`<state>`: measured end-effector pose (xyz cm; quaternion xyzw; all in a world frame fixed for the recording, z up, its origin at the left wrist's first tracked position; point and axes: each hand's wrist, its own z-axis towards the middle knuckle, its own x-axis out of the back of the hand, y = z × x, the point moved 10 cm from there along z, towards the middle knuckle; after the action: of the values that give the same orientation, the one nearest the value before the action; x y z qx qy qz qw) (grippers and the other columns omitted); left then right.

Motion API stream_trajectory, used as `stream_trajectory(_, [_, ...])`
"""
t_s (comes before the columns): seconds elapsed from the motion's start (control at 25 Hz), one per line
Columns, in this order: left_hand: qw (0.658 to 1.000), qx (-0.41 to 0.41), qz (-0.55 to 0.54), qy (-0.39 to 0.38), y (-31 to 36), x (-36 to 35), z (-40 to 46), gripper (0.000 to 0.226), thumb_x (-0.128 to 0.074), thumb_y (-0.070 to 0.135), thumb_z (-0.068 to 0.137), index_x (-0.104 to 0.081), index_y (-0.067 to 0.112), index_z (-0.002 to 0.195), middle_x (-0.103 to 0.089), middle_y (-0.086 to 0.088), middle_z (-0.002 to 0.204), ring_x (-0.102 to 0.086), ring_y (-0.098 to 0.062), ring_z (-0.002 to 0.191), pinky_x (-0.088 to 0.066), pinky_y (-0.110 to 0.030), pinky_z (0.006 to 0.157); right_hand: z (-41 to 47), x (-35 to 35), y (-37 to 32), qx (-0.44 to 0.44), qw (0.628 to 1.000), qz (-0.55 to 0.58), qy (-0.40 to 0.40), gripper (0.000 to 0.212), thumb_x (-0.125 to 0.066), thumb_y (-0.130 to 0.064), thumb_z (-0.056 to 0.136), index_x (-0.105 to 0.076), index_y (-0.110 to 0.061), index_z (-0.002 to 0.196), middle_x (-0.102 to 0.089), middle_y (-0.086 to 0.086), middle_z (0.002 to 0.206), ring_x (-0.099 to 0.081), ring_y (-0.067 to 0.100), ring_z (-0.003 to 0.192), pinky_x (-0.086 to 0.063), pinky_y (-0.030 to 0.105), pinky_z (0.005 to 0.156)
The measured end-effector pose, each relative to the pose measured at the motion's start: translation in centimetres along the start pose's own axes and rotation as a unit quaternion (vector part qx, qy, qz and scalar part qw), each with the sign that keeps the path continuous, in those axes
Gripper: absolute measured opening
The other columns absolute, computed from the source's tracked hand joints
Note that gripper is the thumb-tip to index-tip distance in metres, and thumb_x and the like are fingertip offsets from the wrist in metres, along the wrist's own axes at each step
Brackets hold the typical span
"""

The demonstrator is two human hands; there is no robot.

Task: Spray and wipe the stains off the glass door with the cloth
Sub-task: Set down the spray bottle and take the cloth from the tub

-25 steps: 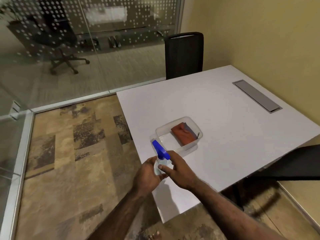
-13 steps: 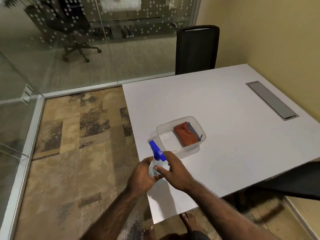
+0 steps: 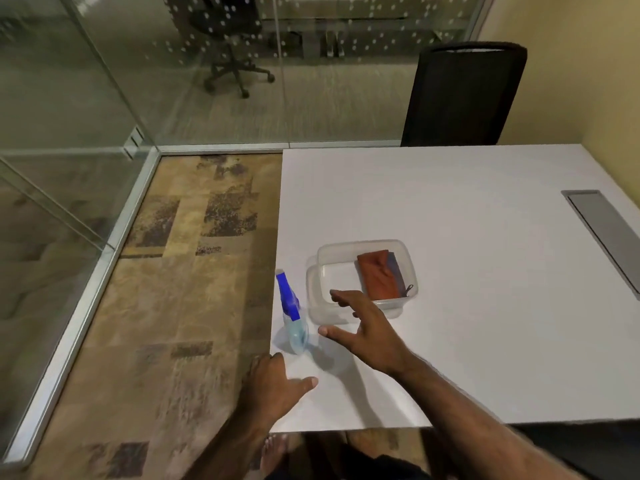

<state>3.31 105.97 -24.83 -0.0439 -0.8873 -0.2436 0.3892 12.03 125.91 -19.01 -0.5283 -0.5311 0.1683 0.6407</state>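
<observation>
A clear spray bottle (image 3: 294, 320) with a blue trigger head stands upright on the white table (image 3: 450, 237) near its left edge. My left hand (image 3: 277, 386) rests open at the table's corner just below the bottle, holding nothing. My right hand (image 3: 367, 327) hovers open with spread fingers to the right of the bottle, over the near rim of a clear plastic tub (image 3: 363, 282). A folded orange cloth (image 3: 377, 275) lies inside the tub. Glass walls with a dotted band (image 3: 173, 81) run along the left and far side.
A black chair (image 3: 464, 95) stands at the table's far edge against the yellow wall. A grey cable flap (image 3: 606, 230) is set in the table at the right. Patterned brown carpet (image 3: 173, 306) covers the floor to the left. My bare feet show below the table edge.
Both hands were holding the spray bottle; it now stands on the table and both hands have let go. The right hand has moved toward the tub.
</observation>
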Motion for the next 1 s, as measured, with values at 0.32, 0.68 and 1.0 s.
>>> stream_trajectory(0.32, [0.995,-0.079,-0.059,0.008,14.5,-1.3,-1.7,0.061,-0.066,0.068,0.094,-0.066,0.024,0.137,-0.070,0.007,0.139,-0.067,-0.013,0.125,-0.051,-0.025,0.104,3.1,11.1,5.2,0.005,0.993,-0.022,0.114,0.045,-0.079,-0.038,0.099,-0.066,-0.023,0.140,-0.067,-0.007,0.140,-0.063,0.007,0.120,-0.049,0.012,0.100])
stream_trajectory(0.68, [0.959,-0.255,-0.033,0.121,28.4,1.6,4.5,0.037,-0.064,0.033,0.106,-0.067,0.012,0.136,-0.067,-0.007,0.142,-0.058,-0.026,0.135,-0.043,-0.032,0.112,3.4,16.9,10.6,0.001,0.975,-0.142,0.172,0.060,-0.066,-0.054,0.103,-0.063,-0.018,0.150,-0.062,0.003,0.157,-0.054,0.027,0.149,-0.044,0.051,0.123])
stream_trajectory(1.0, [0.944,-0.256,0.193,0.070,30.5,-3.3,13.8,0.044,-0.055,0.034,0.106,-0.055,0.014,0.145,-0.060,-0.006,0.147,-0.052,-0.030,0.137,-0.042,-0.046,0.113,3.2,19.0,14.1,-0.025,0.951,-0.257,0.168,0.076,-0.048,-0.068,0.104,-0.046,-0.021,0.164,-0.030,0.008,0.179,-0.019,0.032,0.169,-0.029,0.059,0.130])
